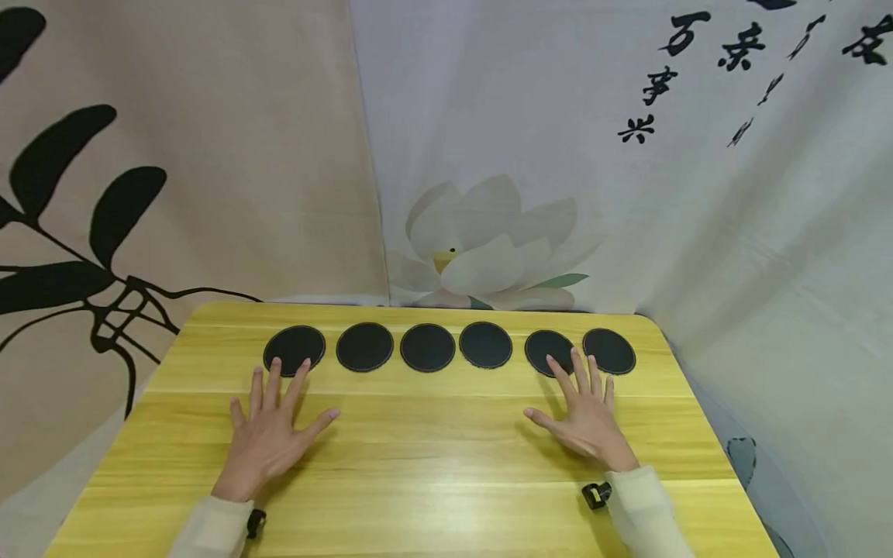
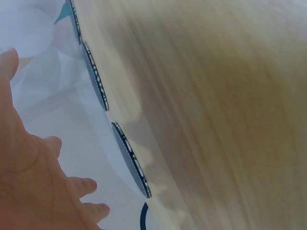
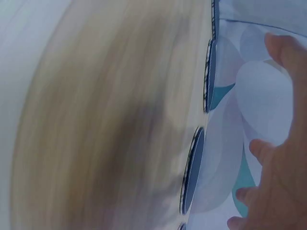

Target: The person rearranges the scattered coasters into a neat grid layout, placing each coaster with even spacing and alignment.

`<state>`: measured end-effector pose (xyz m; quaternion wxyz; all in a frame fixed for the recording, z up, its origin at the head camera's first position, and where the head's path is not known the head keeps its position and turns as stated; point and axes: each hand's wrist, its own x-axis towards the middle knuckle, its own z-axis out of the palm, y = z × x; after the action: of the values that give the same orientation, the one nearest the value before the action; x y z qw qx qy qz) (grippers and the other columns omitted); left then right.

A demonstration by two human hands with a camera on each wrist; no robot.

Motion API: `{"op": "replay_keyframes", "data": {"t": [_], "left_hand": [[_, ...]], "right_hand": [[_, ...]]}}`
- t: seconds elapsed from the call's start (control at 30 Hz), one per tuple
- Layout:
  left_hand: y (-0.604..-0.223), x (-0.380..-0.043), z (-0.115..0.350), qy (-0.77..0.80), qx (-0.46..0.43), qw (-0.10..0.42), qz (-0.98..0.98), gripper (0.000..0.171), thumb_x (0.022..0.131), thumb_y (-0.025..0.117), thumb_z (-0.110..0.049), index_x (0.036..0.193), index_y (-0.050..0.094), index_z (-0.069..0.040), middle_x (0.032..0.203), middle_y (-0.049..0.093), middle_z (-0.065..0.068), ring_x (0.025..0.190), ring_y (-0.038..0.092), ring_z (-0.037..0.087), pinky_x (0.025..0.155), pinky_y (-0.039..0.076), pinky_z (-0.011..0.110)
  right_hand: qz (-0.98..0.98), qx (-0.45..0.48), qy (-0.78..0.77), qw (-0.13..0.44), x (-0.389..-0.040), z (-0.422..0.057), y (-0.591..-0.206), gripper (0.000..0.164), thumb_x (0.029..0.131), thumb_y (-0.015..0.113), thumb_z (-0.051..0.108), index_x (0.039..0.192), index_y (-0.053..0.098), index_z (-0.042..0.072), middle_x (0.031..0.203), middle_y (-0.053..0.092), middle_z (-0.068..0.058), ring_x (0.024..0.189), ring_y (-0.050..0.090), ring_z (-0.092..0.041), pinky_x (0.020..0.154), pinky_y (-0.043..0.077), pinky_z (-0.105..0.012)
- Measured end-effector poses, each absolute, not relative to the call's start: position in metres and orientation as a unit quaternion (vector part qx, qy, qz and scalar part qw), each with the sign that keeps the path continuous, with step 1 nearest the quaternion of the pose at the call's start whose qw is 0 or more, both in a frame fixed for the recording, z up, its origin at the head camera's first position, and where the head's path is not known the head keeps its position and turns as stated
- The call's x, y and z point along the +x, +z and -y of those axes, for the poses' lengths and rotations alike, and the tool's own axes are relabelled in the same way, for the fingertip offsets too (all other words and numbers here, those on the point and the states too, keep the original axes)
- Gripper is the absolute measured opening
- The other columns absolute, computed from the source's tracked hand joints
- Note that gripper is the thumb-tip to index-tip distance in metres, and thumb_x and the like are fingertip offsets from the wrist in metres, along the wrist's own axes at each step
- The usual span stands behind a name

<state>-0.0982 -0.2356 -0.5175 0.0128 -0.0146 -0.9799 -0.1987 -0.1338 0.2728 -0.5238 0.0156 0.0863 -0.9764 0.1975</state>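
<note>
- Six flat, round black discs (image 1: 428, 348), each with a thin pale line around its rim, lie in a row near the far edge of the yellow wood-grained tabletop (image 1: 432, 453), small gaps parting each from its neighbour.
- My left hand (image 1: 263, 442) is palm down with its fingers released and spread, the thumb pointing out toward the middle of the table; in the head view the index and middle fingertips overlap the near edge of the leftmost disc (image 1: 294, 345).
- My right hand (image 1: 589, 422) is likewise released, fingers fanned and thumb turned inward; its index fingertip overlaps the fifth disc from the left (image 1: 546, 346), and its ring fingertip meets the near left edge of the rightmost disc (image 1: 611, 351).
- Both wrist views are slanted and rather soft, but as far as I can judge my hands hover above the wood, apart from the discs, and their shadows fall on the tabletop.
- Cream long sleeves (image 1: 645, 511) cover my forearms, and a small black clip-like device (image 1: 596, 495) sits at each wrist.
- Behind the table hangs a pale cloth backdrop (image 1: 279, 155), printed with a large white lotus flower (image 1: 488, 260), black brush-stroke characters (image 1: 687, 32) and a black leafy branch (image 1: 59, 159) on the left.
</note>
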Motion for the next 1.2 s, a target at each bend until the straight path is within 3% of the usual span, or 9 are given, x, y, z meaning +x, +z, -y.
{"op": "replay_keyframes", "data": {"t": [0.27, 0.57, 0.83, 0.97, 1.2], "left_hand": [[-0.508, -0.101, 0.24, -0.233, -0.014, -0.005, 0.972, 0.096, 0.096, 0.052, -0.07, 0.165, -0.004, -0.035, 0.171, -0.009, 0.023, 0.154, -0.004, 0.058, 0.104, 0.009, 0.091], [-0.501, -0.106, 0.241, -0.297, -0.015, -0.023, 0.955, 0.093, 0.099, 0.051, -0.066, 0.164, -0.009, -0.037, 0.171, -0.014, 0.018, 0.152, 0.002, 0.06, 0.102, 0.019, 0.09], [-0.498, -0.11, 0.236, -0.385, -0.033, -0.029, 0.922, 0.086, 0.103, 0.052, -0.056, 0.164, -0.006, -0.037, 0.171, -0.006, 0.021, 0.152, 0.008, 0.06, 0.106, 0.017, 0.087], [-0.5, -0.114, 0.233, -0.41, -0.035, -0.028, 0.911, 0.084, 0.104, 0.051, -0.054, 0.165, -0.004, -0.035, 0.171, 0.001, 0.024, 0.153, 0.012, 0.057, 0.11, 0.018, 0.085], [-0.501, -0.12, 0.226, -0.441, -0.028, -0.043, 0.896, 0.079, 0.105, 0.048, -0.056, 0.165, 0.0, -0.037, 0.171, 0.013, 0.023, 0.152, 0.023, 0.053, 0.113, 0.025, 0.079]], "right_hand": [[0.968, 0.097, 0.23, -0.004, -0.136, -0.248, -0.521, 0.097, 0.085, 0.068, 0.07, 0.164, 0.023, 0.037, 0.174, 0.0, -0.009, 0.159, -0.001, -0.046, 0.12, 0.002, -0.077], [0.957, 0.105, 0.269, -0.029, -0.141, -0.219, -0.519, 0.096, 0.088, 0.066, 0.068, 0.165, 0.022, 0.031, 0.174, 0.001, -0.011, 0.159, 0.003, -0.046, 0.12, 0.01, -0.077], [0.939, 0.101, 0.322, -0.073, -0.147, -0.204, -0.514, 0.095, 0.09, 0.064, 0.069, 0.165, 0.017, 0.036, 0.174, -0.004, -0.004, 0.159, 0.0, -0.046, 0.118, 0.01, -0.08], [0.925, 0.102, 0.355, -0.091, -0.15, -0.198, -0.511, 0.093, 0.09, 0.065, 0.067, 0.164, 0.015, 0.04, 0.174, -0.001, -0.006, 0.157, -0.001, -0.05, 0.115, 0.013, -0.083], [0.898, 0.107, 0.41, -0.116, -0.154, -0.178, -0.51, 0.09, 0.091, 0.068, 0.061, 0.162, 0.016, 0.045, 0.175, 0.004, -0.005, 0.159, 0.002, -0.044, 0.117, 0.02, -0.079]]}}
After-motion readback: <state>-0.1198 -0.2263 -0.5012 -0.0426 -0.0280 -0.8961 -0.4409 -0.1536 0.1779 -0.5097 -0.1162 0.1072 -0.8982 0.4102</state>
